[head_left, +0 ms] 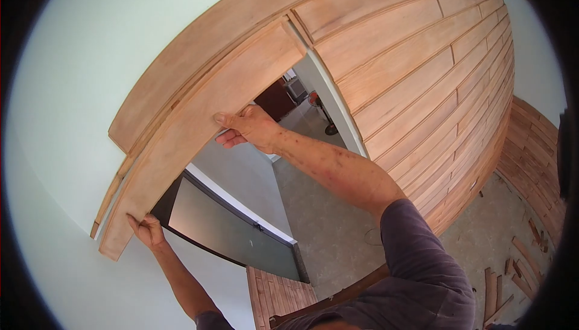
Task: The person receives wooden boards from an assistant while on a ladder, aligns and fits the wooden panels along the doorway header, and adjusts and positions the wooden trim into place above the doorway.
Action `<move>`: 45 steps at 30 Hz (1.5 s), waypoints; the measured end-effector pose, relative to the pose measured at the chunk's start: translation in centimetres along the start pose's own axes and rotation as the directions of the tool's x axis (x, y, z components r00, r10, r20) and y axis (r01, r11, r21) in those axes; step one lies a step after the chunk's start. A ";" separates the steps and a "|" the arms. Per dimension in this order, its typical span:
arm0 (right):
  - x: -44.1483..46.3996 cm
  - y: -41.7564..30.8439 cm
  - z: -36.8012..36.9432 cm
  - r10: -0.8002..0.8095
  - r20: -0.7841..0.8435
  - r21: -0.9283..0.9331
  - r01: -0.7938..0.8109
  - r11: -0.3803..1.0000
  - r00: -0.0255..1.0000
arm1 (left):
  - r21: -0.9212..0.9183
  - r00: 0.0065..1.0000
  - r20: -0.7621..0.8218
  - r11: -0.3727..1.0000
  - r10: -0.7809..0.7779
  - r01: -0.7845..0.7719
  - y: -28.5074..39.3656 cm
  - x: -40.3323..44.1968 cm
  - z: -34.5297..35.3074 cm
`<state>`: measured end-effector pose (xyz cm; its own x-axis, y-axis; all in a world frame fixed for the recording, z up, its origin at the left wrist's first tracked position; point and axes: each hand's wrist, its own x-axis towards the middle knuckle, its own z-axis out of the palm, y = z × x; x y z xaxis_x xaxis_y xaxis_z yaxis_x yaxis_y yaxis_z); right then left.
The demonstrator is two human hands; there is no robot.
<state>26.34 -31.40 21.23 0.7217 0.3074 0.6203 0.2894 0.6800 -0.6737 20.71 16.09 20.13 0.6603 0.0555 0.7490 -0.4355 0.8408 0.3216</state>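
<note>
A long light-brown wooden plank [199,113] spans the top of a doorway, just under another board [199,46] fixed on the white wall. My left hand [146,231] is closed on the plank's lower edge near its left end, thumb on the front face. Farther right, my right hand [247,130] grips the same edge around the middle, its thumb on the face and its fingers curled beneath. The plank's right end sits close to the white door frame [338,101]. A narrow gap separates its upper edge from the wooden strip above.
Wooden cladding [416,76] covers the wall on the right. Through the doorway are a fan [325,116] and a frosted glass door [235,227]. Loose wood offcuts [525,269] lie on the floor [319,203] at lower right. More cladding [277,294] shows low down.
</note>
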 end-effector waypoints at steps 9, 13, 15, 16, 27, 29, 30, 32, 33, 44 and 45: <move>0.2 0.0 -0.4 0.020 -0.031 -0.030 -0.021 0.999 0.999 | 0.116 0.988 -0.137 0.992 0.065 -0.049 -0.4 2.2 -2.9; 0.6 -0.4 -0.5 0.019 -0.043 -0.041 -0.021 0.999 0.999 | 0.110 0.993 -0.108 0.994 0.037 -0.025 -0.5 3.3 -1.8; 0.7 -0.6 -0.4 0.014 -0.055 -0.025 -0.015 1.000 0.998 | 0.107 0.995 -0.094 0.994 0.022 -0.012 -0.6 3.8 -1.4; 0.9 -0.6 -0.4 0.017 -0.054 -0.025 -0.019 1.000 0.998 | 0.074 0.998 -0.056 0.997 0.000 0.004 -0.4 4.2 -1.3; 1.4 -0.6 -0.2 0.002 -0.100 -0.041 -0.006 0.999 0.995 | 0.103 0.995 -0.095 0.995 0.010 0.000 -1.0 6.1 -0.6; 1.6 -0.4 -0.5 0.001 -0.104 -0.049 -0.006 0.999 0.995 | 0.112 0.974 -0.221 0.993 0.051 -0.027 -0.9 6.8 -1.1; 1.8 -0.2 -0.6 -0.001 -0.105 -0.049 -0.005 0.999 0.994 | 0.113 0.973 -0.224 0.993 0.056 -0.032 -1.0 7.0 -1.5; 2.1 -0.1 -0.7 -0.001 -0.106 -0.053 -0.005 0.999 0.994 | 0.169 0.995 -0.101 0.986 0.007 0.011 -0.9 7.2 -2.2; 2.2 -0.1 -0.8 -0.007 -0.119 -0.059 0.000 0.998 0.993 | 0.169 0.995 -0.102 0.986 0.017 0.000 -0.6 7.3 -2.4; 1.8 0.5 0.0 0.034 -0.126 -0.044 -0.040 0.998 0.992 | 0.097 0.984 -0.176 0.995 0.013 0.004 -0.6 6.3 -3.6; 1.7 0.5 0.0 0.040 -0.122 -0.043 -0.045 0.998 0.992 | 0.097 0.984 -0.179 0.995 0.012 0.005 -0.2 6.4 -4.1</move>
<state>27.74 -30.49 21.94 0.8041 0.2504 0.5392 0.2834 0.6359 -0.7179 27.51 18.46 22.48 0.7539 0.1615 0.6369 -0.4891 0.7852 0.3799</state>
